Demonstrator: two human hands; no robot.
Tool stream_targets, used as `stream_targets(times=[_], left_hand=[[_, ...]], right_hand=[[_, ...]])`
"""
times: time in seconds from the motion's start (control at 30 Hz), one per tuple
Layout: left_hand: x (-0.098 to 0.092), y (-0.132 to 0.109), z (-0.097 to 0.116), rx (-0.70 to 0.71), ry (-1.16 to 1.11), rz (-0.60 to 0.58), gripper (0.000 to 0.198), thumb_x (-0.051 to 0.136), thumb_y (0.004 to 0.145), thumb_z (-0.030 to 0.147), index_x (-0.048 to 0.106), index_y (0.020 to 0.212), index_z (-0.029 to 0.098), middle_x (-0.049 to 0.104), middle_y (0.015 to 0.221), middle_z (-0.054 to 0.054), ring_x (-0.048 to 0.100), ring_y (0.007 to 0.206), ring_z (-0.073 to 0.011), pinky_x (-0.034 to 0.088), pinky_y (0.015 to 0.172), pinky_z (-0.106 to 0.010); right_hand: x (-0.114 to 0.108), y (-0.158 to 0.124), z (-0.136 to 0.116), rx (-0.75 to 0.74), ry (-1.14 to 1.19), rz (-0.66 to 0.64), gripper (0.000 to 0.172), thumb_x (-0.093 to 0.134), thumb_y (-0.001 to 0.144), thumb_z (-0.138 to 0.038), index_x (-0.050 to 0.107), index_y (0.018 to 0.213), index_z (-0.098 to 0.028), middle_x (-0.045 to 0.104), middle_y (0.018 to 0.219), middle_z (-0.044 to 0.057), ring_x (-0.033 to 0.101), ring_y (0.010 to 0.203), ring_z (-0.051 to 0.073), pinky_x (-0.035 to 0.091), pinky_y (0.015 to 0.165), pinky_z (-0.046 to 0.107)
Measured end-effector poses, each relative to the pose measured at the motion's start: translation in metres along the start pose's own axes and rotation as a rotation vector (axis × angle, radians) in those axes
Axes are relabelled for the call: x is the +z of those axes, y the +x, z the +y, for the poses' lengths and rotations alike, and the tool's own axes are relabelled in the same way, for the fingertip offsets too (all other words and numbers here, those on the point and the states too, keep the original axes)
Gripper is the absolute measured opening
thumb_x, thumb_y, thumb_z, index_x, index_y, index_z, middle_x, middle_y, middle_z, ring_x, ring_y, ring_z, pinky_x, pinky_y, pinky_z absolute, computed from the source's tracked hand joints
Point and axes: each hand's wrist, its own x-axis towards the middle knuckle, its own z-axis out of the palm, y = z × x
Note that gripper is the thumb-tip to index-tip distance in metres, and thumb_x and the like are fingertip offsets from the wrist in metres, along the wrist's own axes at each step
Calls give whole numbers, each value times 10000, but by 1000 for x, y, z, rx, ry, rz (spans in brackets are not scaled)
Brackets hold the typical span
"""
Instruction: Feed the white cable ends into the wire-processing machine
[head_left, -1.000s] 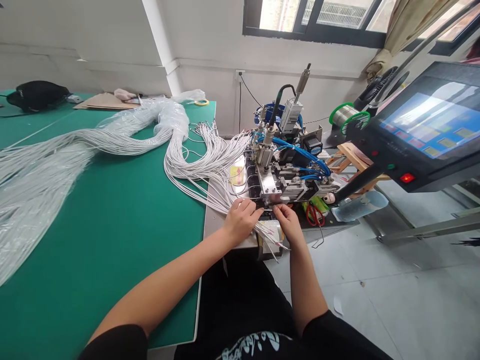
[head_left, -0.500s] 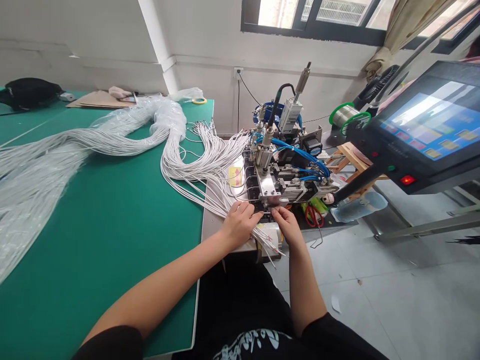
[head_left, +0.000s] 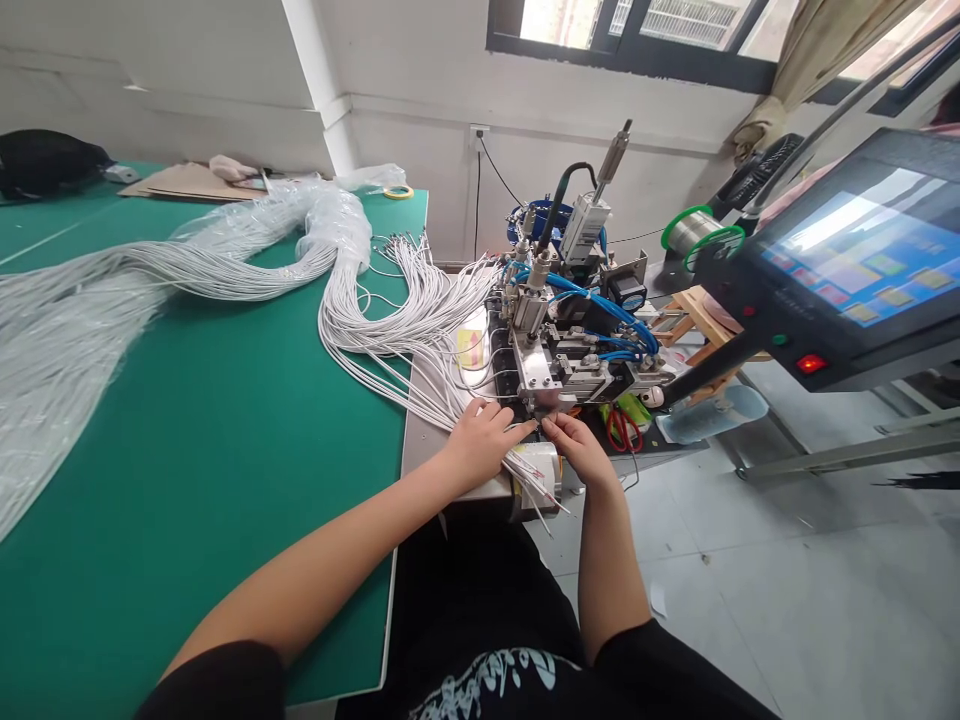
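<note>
Left hand (head_left: 484, 442) has edged closer to right hand (head_left: 579, 448) beside the machine (head_left: 535, 362).

The white cables (head_left: 367, 335) are many, thin and long. They lie in a thick, curving bundle on the green table (head_left: 300, 450), partly wrapped in clear plastic (head_left: 341, 225), and they fan out toward the left side of the machine (head_left: 559, 325). Some near ends stick out loosely at its front. The machine stands upright, with metal parts and blue tubes (head_left: 616, 308).
</note>
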Motion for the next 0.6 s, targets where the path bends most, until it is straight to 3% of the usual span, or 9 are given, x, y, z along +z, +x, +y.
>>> stream_targets(times=[0.37,0.6], left_hand=[[-3,2,4,11,61,37,515,477,849,114,494,1326,306,580,913,-58,531,871,-234,322,885,-432],[-6,4,8,-15,68,22,492,481,846,107,517,1294,307,587,908,-59,535,866,-229,325,892,-434]], right_hand=[[10,3,-8,-61,-90,158,305,555,801,-456,466,658,-202,399,618,-31,348,591,119,297,537,243],[16,6,-2,16,120,209,323,613,722,-455,462,596,-199,361,547,-52,302,528,100,263,506,242]])
